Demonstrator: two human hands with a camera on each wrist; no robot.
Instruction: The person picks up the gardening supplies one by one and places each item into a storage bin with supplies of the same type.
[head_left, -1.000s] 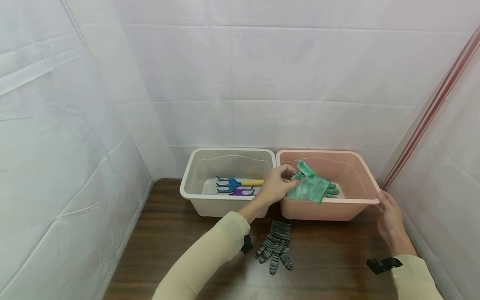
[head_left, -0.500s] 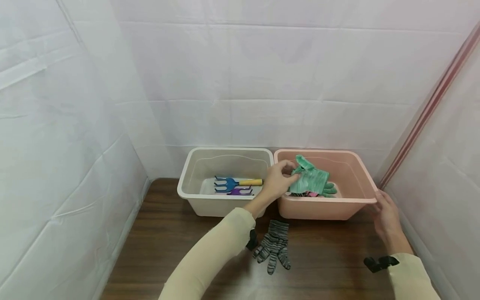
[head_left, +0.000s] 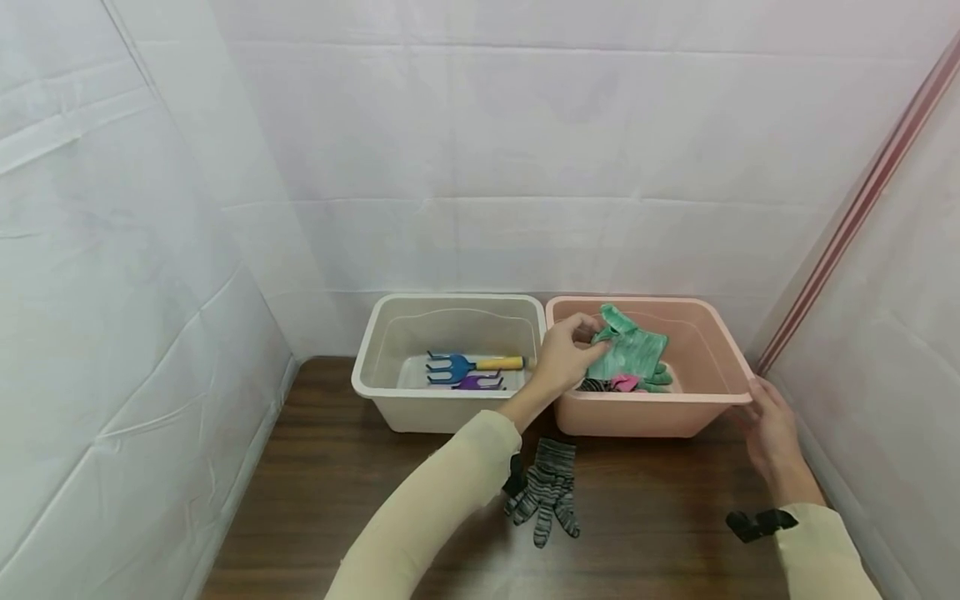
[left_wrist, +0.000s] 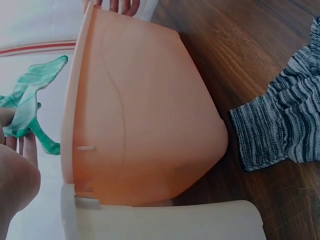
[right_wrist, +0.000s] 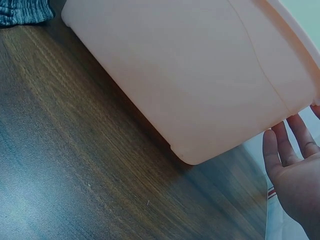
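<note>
My left hand (head_left: 566,348) pinches the cuff end of a green glove (head_left: 636,353) between thumb and fingers, above the pink bin (head_left: 637,417). Other green glove fingers (head_left: 658,379) show behind it in the bin. Low at the near wall lie a pink piece of fabric (head_left: 625,382) and a black striped one (head_left: 596,385), partly hidden. My right hand (head_left: 774,425) holds the bin's right end by the rim, its fingers (right_wrist: 287,145) against the outside. A grey striped knit glove (head_left: 551,492) lies on the table in front, fingers toward me.
Left of the pink bin, close beside it, stands a white bin (head_left: 442,410). Inside are a blue hand fork (head_left: 453,367) with a yellow handle and a purple fork (head_left: 476,382). White sheeting (head_left: 465,167) surrounds the brown wooden table (head_left: 322,467).
My left hand has drawn the green glove slightly up and away from the near rim, uncovering the pink and striped fabric beneath. The right hand keeps its place on the bin.
</note>
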